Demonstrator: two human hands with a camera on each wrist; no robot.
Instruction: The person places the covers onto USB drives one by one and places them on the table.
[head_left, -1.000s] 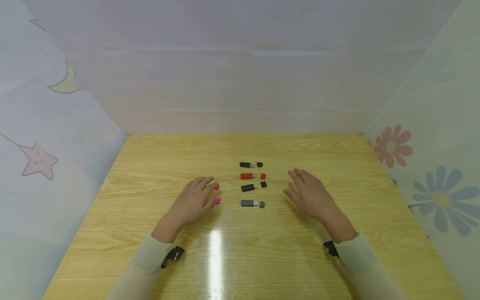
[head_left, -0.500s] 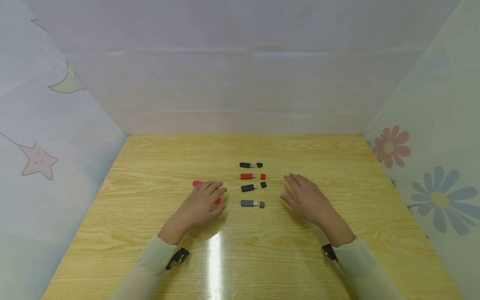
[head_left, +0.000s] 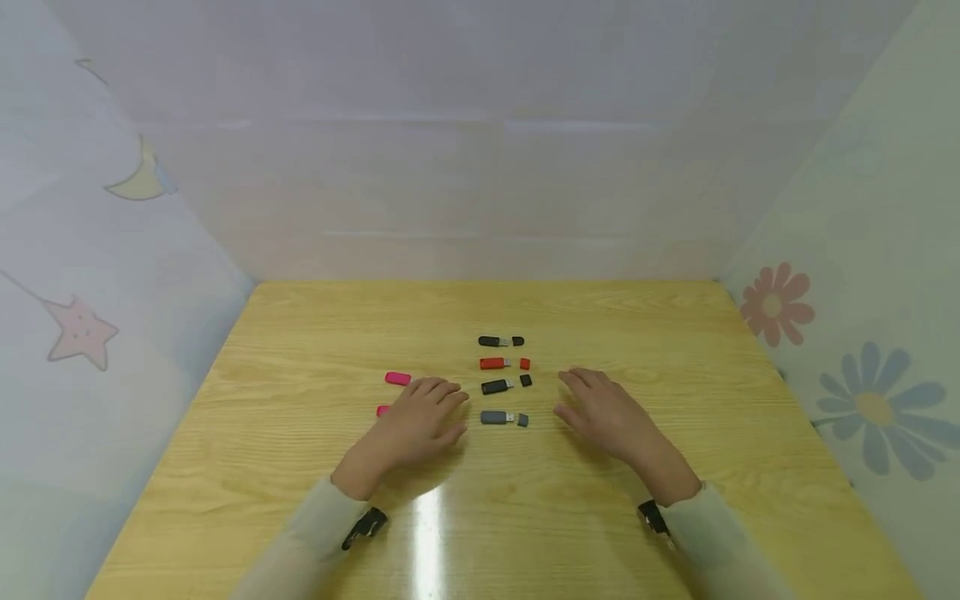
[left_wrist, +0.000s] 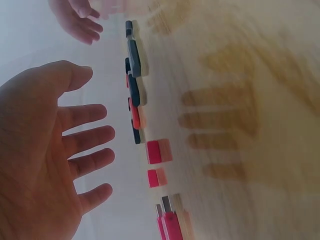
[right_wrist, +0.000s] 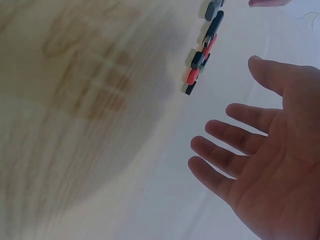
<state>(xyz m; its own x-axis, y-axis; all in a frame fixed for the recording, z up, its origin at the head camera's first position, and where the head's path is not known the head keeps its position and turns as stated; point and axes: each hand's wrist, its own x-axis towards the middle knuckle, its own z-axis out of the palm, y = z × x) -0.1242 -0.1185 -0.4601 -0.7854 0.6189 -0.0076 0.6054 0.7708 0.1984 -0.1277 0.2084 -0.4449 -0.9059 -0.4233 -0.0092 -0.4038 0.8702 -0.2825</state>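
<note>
My left hand (head_left: 415,422) hovers over the table with its fingers spread, holding nothing. It covers part of two pink USB sticks (head_left: 398,378); in the left wrist view their metal plugs and two separate pink caps (left_wrist: 153,152) show. To its right lie a black USB stick (head_left: 489,341), a red one (head_left: 492,363), another black one (head_left: 496,387) and a grey USB stick (head_left: 493,417). Each has its cap off at its right end, such as the red cap (head_left: 525,363) and grey cap (head_left: 522,420). My right hand (head_left: 611,421), also bare and relaxed, hangs right of the caps.
The wooden table (head_left: 637,333) meets a pale back wall (head_left: 480,200). Side panels carry a printed star (head_left: 81,331) at left and flowers (head_left: 873,408) at right. A bright light streak (head_left: 427,533) reflects off the table near the front.
My left hand has moved to the right, uncovering the left ends of the pink USB sticks. The right hand has drifted slightly left. The head view has tilted up a little.
</note>
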